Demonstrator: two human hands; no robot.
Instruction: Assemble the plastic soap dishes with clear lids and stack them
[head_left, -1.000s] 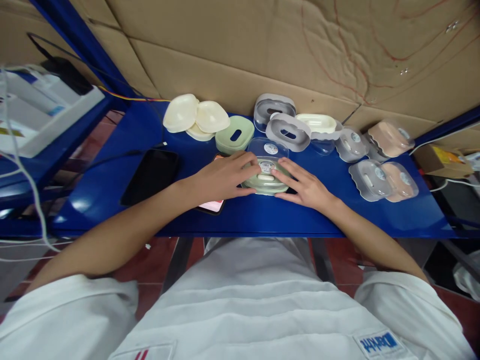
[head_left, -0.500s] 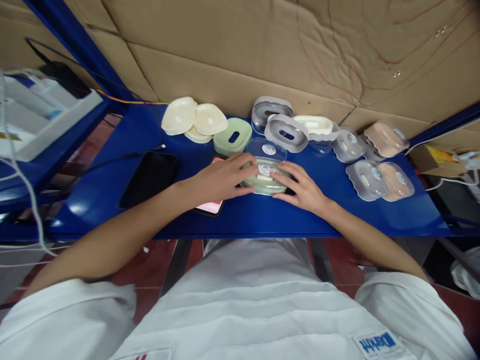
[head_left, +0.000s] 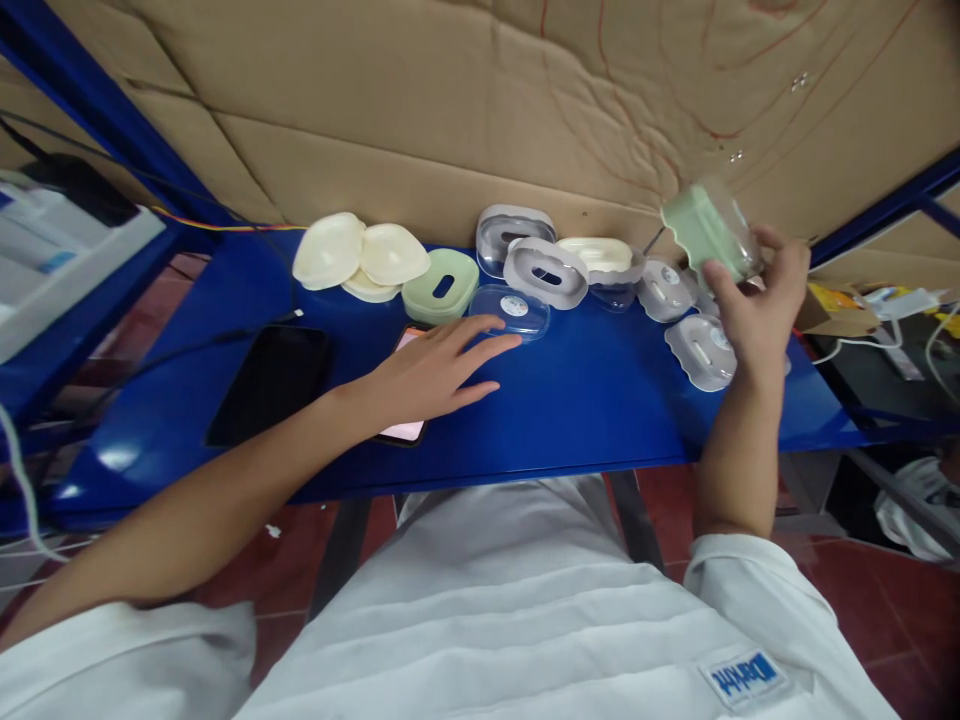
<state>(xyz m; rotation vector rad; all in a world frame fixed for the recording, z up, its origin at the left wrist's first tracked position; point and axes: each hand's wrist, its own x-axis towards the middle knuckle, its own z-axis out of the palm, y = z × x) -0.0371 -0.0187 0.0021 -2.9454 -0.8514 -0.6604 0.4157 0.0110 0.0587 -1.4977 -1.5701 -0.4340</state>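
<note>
Holding green box (head_left: 701, 230) aloft, tilted, near grey boxes (head_left: 701, 352), my right hand (head_left: 769, 300) clamped on it; my left hand (head_left: 435, 375), fingers apart, over phone (head_left: 405, 432), near clear lid (head_left: 525, 320).

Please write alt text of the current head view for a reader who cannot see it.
A person's right hand holds a green box with a clear cover above a blue table; the spread left hand is by a clear lid. Behind are cream pieces, another green box and grey pieces; a dark device and a lit phone lie to the left.
</note>
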